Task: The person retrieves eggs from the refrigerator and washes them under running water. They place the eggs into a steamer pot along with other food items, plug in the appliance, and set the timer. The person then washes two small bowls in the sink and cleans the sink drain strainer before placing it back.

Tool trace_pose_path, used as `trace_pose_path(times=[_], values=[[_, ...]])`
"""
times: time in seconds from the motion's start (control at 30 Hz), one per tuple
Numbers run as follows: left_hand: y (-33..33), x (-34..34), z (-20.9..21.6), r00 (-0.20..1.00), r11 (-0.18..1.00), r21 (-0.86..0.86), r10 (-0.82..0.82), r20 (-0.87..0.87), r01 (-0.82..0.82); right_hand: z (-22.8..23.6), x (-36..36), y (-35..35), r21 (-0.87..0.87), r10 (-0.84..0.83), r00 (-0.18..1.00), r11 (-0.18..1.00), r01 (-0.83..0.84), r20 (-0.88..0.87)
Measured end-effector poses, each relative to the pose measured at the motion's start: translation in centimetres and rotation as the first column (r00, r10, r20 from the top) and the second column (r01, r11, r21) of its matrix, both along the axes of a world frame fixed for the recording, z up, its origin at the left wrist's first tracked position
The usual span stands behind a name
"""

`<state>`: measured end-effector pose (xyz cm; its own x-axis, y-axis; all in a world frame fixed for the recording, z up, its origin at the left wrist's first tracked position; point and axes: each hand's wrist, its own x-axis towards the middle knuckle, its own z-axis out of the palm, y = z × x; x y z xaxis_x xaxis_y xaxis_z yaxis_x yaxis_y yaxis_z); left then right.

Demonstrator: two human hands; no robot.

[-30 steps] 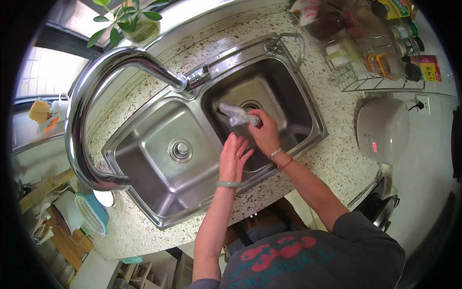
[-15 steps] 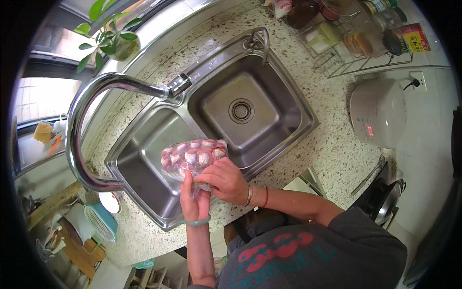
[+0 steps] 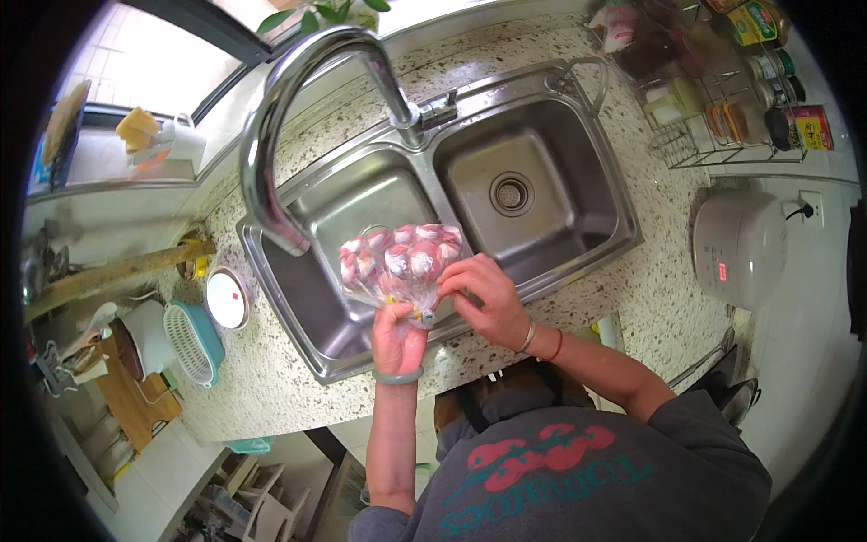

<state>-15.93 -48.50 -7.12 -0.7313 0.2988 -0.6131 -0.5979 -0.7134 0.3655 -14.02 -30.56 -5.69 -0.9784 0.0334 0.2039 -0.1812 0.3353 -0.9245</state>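
While both hands pinch it, clear bag (image 3: 400,262), pink-and-white pieces inside, left hand (image 3: 397,334), right hand (image 3: 486,294)

The clear plastic bag (image 3: 402,262) blurs its pink and white contents too much to tell what they are, and it hides the fingertips of the left hand (image 3: 397,336) and part of the left sink basin (image 3: 325,271). The jars and bottles in the wire rack (image 3: 722,117) are too small to identify, and the picture's rim cuts off the potted plant (image 3: 316,11).
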Motion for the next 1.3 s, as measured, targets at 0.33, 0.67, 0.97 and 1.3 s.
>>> trace_pose_path(times=[0.33, 0.67, 0.97, 1.3], values=[[-3.1, 1.3, 1.1, 0.995, 0.999, -0.045, -0.026, -0.097, 0.022, 0.4, -1.6, -2.1, 0.13, 0.018, 0.997, 0.992, -0.007, -0.081], [-5.7, 2.2, 0.3, 0.998, 1.0, 0.029, 0.002, -0.062, 0.0, 1.3, -0.3, -4.7, 0.2, 0.114, 0.991, 0.975, -0.099, -0.065], [-8.5, 3.1, 0.0, 1.0, 0.999, -0.039, -0.003, -0.012, 0.002, 0.0, -2.1, -3.7, -0.059, 0.02, 0.955, 0.998, -0.003, 0.296], [-10.2, 3.1, 0.2, 0.987, 0.988, -0.05, -0.149, -0.057, 0.146, -1.1, -4.4, -3.4, -0.402, 0.342, 0.784, 0.906, -0.13, 0.518]])
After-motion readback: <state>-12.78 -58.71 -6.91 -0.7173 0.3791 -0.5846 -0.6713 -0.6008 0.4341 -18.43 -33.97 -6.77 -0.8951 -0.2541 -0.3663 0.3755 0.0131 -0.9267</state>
